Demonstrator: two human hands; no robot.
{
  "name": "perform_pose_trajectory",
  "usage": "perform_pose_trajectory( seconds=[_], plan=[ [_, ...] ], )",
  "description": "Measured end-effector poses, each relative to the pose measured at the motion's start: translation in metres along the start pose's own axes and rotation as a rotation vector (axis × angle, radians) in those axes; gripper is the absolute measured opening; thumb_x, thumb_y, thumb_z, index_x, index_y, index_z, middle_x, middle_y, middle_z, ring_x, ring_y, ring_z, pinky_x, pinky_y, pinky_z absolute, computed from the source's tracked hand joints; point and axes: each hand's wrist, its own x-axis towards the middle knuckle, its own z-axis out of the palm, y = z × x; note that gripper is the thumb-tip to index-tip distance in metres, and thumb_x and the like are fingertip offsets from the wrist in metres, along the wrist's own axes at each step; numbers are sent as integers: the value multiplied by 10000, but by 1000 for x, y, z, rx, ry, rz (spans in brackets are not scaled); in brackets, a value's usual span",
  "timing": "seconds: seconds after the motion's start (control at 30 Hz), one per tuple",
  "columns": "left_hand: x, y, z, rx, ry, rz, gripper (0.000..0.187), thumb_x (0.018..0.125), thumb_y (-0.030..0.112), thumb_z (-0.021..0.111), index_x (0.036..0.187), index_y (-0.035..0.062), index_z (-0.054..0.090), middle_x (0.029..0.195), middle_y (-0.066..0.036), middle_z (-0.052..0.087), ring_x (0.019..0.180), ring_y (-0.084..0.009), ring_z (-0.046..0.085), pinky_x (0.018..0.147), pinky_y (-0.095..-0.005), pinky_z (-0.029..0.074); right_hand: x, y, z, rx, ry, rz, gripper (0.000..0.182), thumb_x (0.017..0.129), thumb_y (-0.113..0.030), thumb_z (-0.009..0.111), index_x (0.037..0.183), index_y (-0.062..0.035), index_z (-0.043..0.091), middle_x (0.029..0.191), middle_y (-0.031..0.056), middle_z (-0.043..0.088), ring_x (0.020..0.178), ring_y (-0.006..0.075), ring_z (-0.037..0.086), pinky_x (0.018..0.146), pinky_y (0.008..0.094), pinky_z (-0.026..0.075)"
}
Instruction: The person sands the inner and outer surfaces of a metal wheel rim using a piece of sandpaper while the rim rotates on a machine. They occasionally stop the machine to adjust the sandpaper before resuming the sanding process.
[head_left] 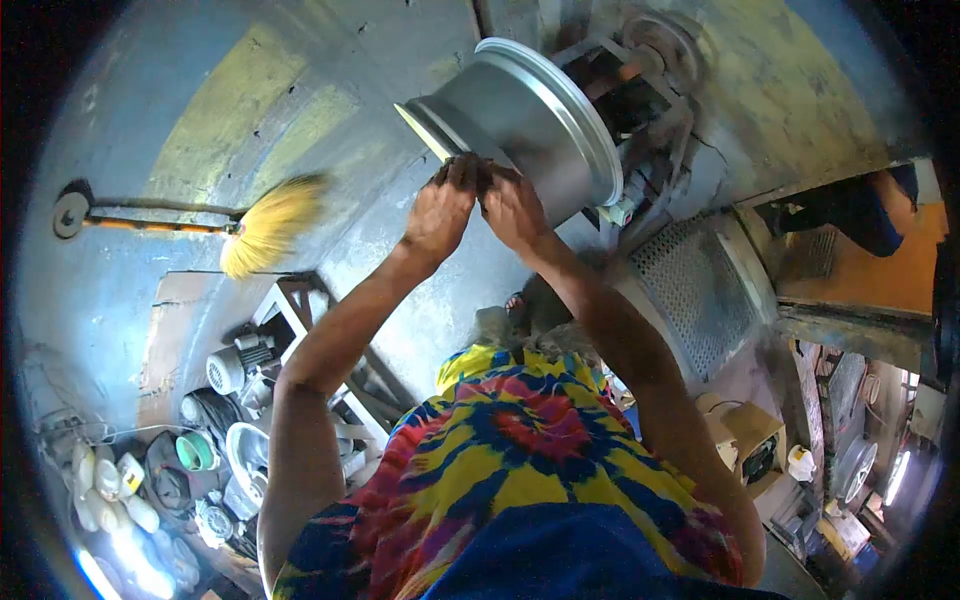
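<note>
A silver metal wheel rim (500, 105) is held sideways on a machine spindle at the top centre. My left hand (440, 212) and my right hand (513, 208) meet at the near edge of its outer lip, both with fingers curled in. Dark smudges cover the fingertips. They press close to or against the lip, and whatever they pinch is hidden between them. Behind the rim stands the machine (640, 85), with a frame and a round pulley.
A straw broom (270, 225) is at the left wall. An electric motor (240, 365), a green container (196, 452) and plastic bottles (110, 480) crowd the lower left. On the right are a perforated metal panel (695, 285), a cardboard box (745, 440) and another person (850, 215).
</note>
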Motion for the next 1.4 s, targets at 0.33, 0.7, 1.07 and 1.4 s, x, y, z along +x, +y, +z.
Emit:
perform_pose_trajectory(
  seconds=[0.33,0.7,1.07,1.4],
  plan=[
    [0,-3,3,-103,50,-51,474,768,-43,554,1240,-24,511,1212,-189,558,1130,-328,567,966,-369,482,21,-22,-24,-271,-217,-81,141,797,-52,577,859,18,681,914,172,655,849,321,662,745,408,536],
    [-1,-12,-2,-250,-27,-209,393,828,-32,510,1215,32,493,1154,-205,606,1079,-362,598,895,-414,520,28,-38,-21,-424,-258,-109,146,764,-46,616,877,4,692,896,170,664,774,260,684,673,356,549],
    [-6,-15,7,-212,-11,-232,378,815,-49,519,1185,23,490,1154,-211,611,1035,-377,618,850,-429,540,29,-39,-22,-463,-264,-102,142,782,-58,612,874,-1,704,892,156,650,772,269,672,668,362,550],
    [-7,-16,2,-263,31,-163,385,827,-30,503,1209,11,505,1105,-211,627,1010,-381,619,817,-439,534,24,-38,-18,-449,-210,-97,142,786,-47,604,895,-6,686,901,150,650,802,275,673,679,363,549]
  ],
)
